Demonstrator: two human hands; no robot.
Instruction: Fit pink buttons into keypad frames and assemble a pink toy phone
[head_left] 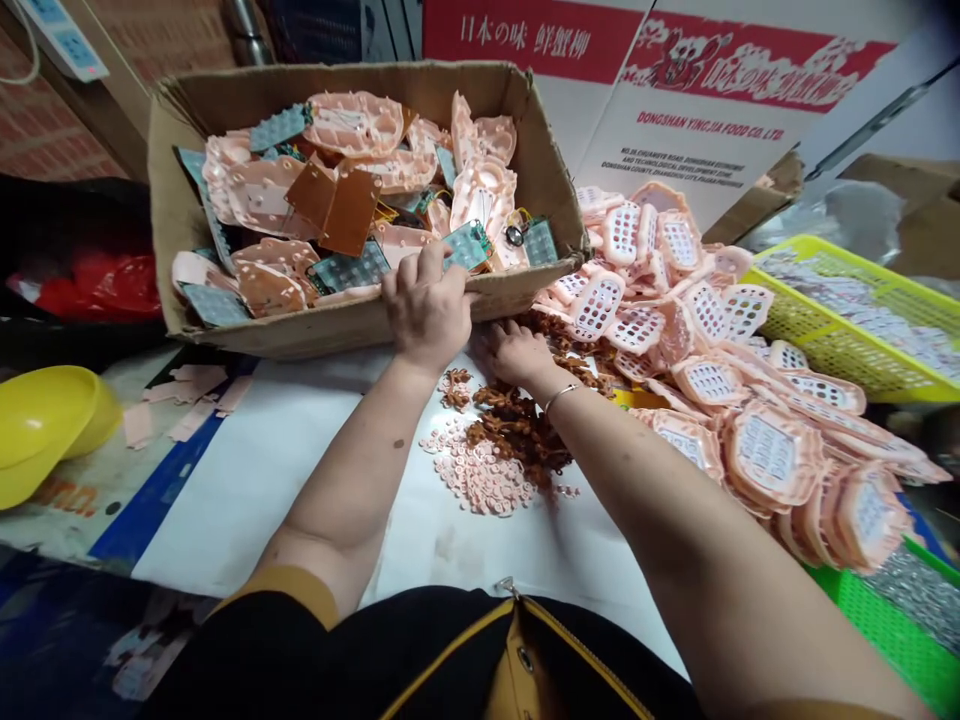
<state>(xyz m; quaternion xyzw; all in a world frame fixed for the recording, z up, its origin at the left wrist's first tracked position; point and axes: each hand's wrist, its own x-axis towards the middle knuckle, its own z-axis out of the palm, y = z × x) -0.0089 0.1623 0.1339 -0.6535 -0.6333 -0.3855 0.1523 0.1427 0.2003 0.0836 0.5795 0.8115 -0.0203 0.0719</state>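
Observation:
My left hand (429,308) grips the near rim of a cardboard box (322,335), its fingers hooked over the edge. Inside the box lie pink plastic shell halves (356,122) with wires, green circuit boards (352,268) and brown boards (341,205). Low against the box's near right corner, my right hand (519,352) rests palm down with fingers apart, partly in shadow. Beside and beneath it spreads a heap of small brown plastic parts (525,425). Small pale pink rings or buttons (484,475) are piled just nearer to me.
Pink shells with hole grids (705,310) are heaped on the right, stacked shells (772,450) nearer. Beyond stands a yellow basket (825,325); a green basket (870,610) is lower right. A yellow bowl-like thing (52,430) and flat pink pieces (191,385) lie left. White cartons (600,130) stand behind.

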